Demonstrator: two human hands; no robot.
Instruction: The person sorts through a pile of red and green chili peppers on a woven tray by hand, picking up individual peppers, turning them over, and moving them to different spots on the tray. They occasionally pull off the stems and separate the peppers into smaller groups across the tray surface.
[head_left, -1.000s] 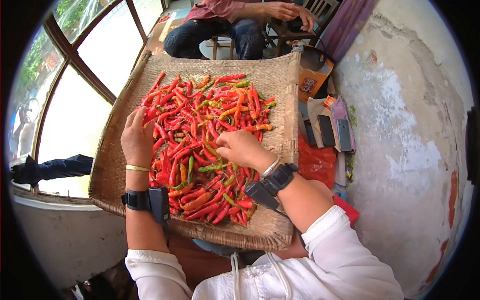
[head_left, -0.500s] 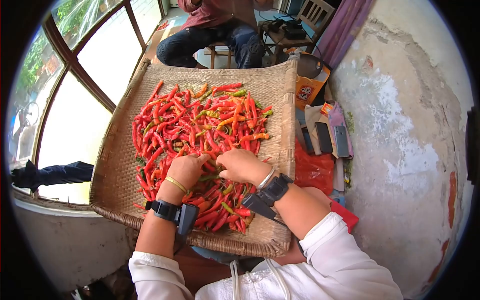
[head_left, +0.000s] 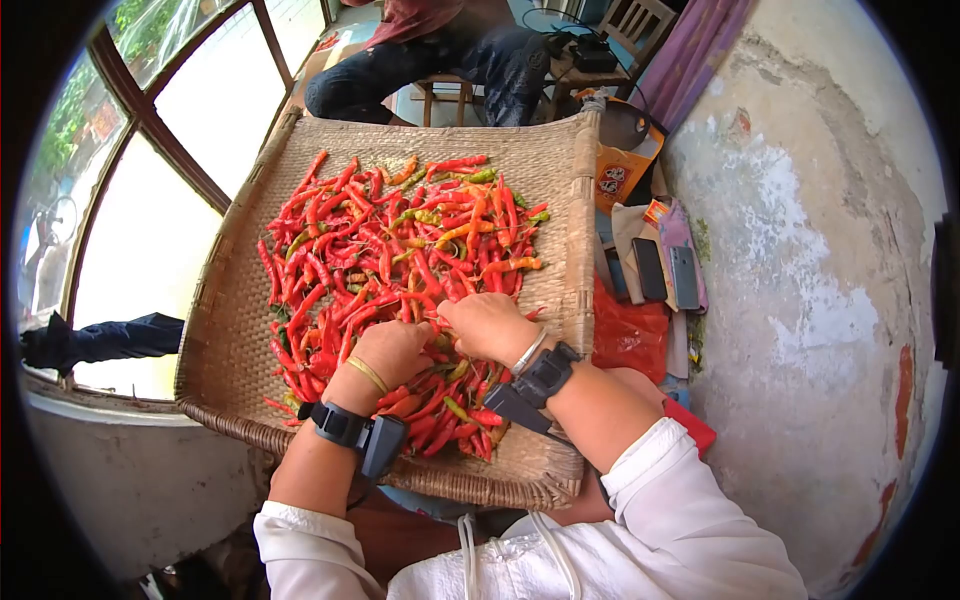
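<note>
Many red chili peppers [head_left: 390,240], a few orange or green, lie heaped in a woven tray [head_left: 235,330] across my lap. Over the near part of the heap, my left hand [head_left: 390,352] is closed, its bent fingers pinching at a chili pepper. Just to its right, my right hand [head_left: 488,326] is also closed, fingertips on a red chili pepper [head_left: 452,288] at its upper left. The fingertips almost meet, and the backs of the hands partly hide what they grip. Each wrist wears a bracelet and a black strapped device [head_left: 545,380].
Beyond the tray another person [head_left: 430,60] sits on a stool. On the right lie two phones [head_left: 683,277], a red plastic bag [head_left: 628,330] and an orange box [head_left: 620,175] near the wall. Windows line the left, with a dark folded umbrella [head_left: 120,342] beside the tray.
My left hand has shifted slightly right and down, and my right hand has tilted, its fingertips a little higher. The seated person's legs have moved slightly.
</note>
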